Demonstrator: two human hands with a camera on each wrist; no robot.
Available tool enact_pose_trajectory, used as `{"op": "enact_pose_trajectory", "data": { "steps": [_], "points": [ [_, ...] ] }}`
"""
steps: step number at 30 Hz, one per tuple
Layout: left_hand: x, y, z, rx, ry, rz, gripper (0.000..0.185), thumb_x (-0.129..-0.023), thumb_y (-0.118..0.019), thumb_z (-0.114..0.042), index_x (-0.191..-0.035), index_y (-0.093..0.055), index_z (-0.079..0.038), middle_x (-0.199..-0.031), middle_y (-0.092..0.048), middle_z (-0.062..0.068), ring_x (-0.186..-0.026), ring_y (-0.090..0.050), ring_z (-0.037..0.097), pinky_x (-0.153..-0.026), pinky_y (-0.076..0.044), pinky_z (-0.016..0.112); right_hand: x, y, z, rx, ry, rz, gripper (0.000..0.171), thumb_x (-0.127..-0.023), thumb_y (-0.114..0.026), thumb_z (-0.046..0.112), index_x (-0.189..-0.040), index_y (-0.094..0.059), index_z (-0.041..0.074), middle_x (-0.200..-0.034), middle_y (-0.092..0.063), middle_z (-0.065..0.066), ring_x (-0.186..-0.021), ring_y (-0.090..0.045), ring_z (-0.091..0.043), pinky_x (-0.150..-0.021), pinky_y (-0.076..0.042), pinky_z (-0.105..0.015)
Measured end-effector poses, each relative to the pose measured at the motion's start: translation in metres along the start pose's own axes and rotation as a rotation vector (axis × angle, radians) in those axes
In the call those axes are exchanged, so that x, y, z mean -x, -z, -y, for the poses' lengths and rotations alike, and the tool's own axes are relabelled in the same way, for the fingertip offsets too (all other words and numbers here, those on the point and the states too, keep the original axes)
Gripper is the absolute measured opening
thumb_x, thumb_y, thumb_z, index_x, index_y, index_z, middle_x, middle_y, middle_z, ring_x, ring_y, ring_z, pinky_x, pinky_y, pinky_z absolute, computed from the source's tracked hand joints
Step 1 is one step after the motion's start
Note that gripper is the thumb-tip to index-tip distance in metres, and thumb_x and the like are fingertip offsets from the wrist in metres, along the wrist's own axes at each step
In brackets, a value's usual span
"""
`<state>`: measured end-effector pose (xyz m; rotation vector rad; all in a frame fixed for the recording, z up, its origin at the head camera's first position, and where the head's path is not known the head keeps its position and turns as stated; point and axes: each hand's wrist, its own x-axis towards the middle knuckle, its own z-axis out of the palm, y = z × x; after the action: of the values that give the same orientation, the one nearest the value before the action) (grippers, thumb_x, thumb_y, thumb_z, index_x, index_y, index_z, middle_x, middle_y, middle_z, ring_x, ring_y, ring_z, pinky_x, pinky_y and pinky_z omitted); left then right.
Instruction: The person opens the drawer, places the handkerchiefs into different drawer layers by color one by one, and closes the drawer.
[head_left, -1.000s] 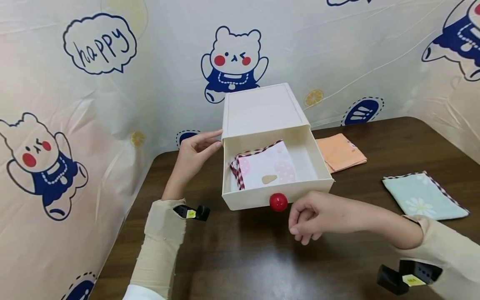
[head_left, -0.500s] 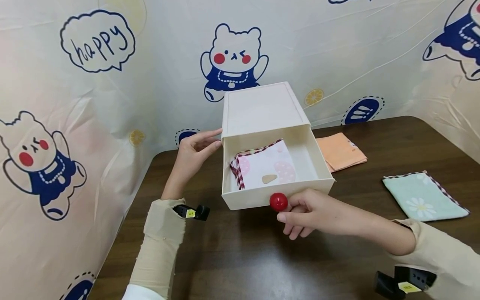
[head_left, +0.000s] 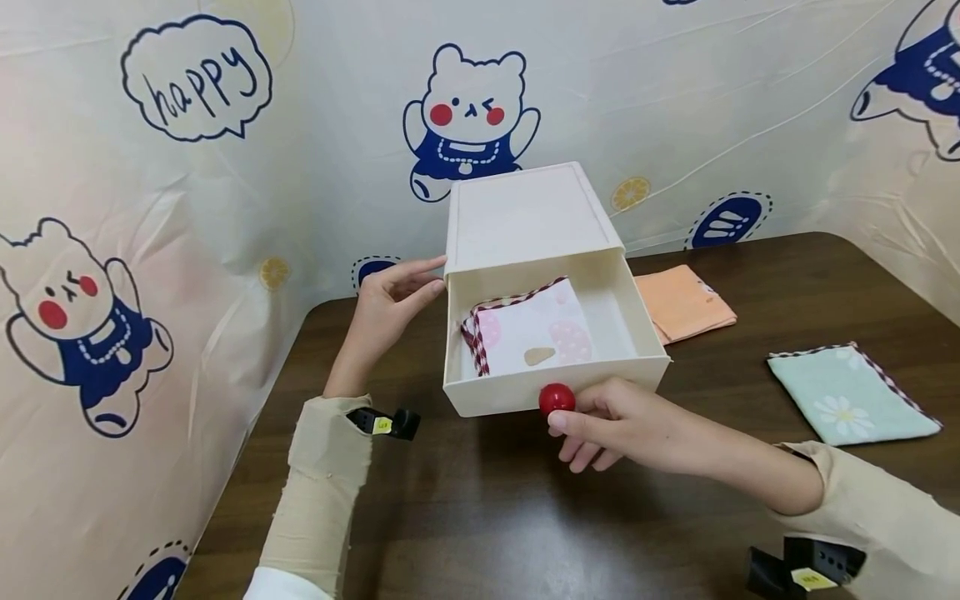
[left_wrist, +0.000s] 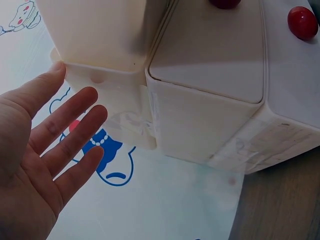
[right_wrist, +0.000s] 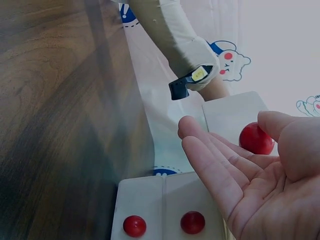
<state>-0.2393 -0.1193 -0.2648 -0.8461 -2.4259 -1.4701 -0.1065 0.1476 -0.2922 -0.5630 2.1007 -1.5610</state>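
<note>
Your left hand (head_left: 390, 304) rests with straight, relaxed fingers against the left side of the cream drawer box (head_left: 525, 218), at about nine o'clock from the pulled-out drawer (head_left: 551, 392); it grips nothing. Your right hand (head_left: 615, 421) sits at six o'clock of the drawer, thumb and fingers loosely extended around the red knob (head_left: 557, 399) on the drawer front, touching it; a firm pinch cannot be told. Inside the drawer lies a folded pink cloth (head_left: 528, 333) with a dark red border. At three o'clock of the box an orange cloth (head_left: 686, 304) lies on the dark wooden table (head_left: 465, 517), and farther right a green flowered cloth (head_left: 847, 392).
</note>
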Motion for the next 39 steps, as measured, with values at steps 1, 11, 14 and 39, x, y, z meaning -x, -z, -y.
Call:
{"op": "enact_pose_trajectory", "data": {
  "steps": [1, 11, 14, 39],
  "points": [
    [0.000, 0.000, 0.000, -0.002, -0.001, -0.001, 0.033, -0.088, -0.062, -0.009, -0.120, -0.060, -0.002, -0.105, -0.065, 0.016, -0.093, -0.062, 0.023, -0.080, -0.049, 0.034, 0.000, 0.000, 0.000, 0.000, 0.000, 0.000, 0.034, -0.094, -0.053, 0.029, -0.095, -0.062, -0.004, -0.083, -0.067, -0.011, -0.072, -0.066, -0.025, -0.064, -0.054, -0.037],
    [-0.001, 0.000, 0.002, -0.010, -0.007, 0.000, 0.034, -0.088, -0.062, -0.009, -0.121, -0.060, -0.002, -0.107, -0.064, 0.015, -0.092, -0.062, 0.023, -0.079, -0.050, 0.034, -0.004, 0.005, 0.001, 0.010, -0.009, 0.007, 0.036, -0.094, -0.053, 0.030, -0.097, -0.062, -0.005, -0.084, -0.067, -0.012, -0.073, -0.066, -0.026, -0.065, -0.054, -0.040],
    [-0.001, 0.000, 0.002, -0.015, -0.007, -0.002, 0.034, -0.088, -0.062, -0.009, -0.121, -0.060, -0.002, -0.107, -0.064, 0.015, -0.092, -0.062, 0.023, -0.079, -0.050, 0.034, -0.006, 0.007, 0.001, 0.025, -0.011, 0.007, 0.037, -0.094, -0.052, 0.031, -0.098, -0.062, -0.005, -0.084, -0.067, -0.012, -0.073, -0.066, -0.025, -0.066, -0.053, -0.042],
    [-0.001, -0.002, -0.001, -0.013, -0.006, -0.011, 0.033, -0.088, -0.062, -0.007, -0.119, -0.060, -0.001, -0.105, -0.064, 0.017, -0.093, -0.062, 0.026, -0.080, -0.050, 0.035, -0.025, 0.028, 0.003, 0.058, -0.043, 0.015, 0.041, -0.094, -0.051, 0.033, -0.100, -0.062, -0.006, -0.086, -0.068, -0.014, -0.075, -0.067, -0.025, -0.066, -0.054, -0.039]
  ]
}}
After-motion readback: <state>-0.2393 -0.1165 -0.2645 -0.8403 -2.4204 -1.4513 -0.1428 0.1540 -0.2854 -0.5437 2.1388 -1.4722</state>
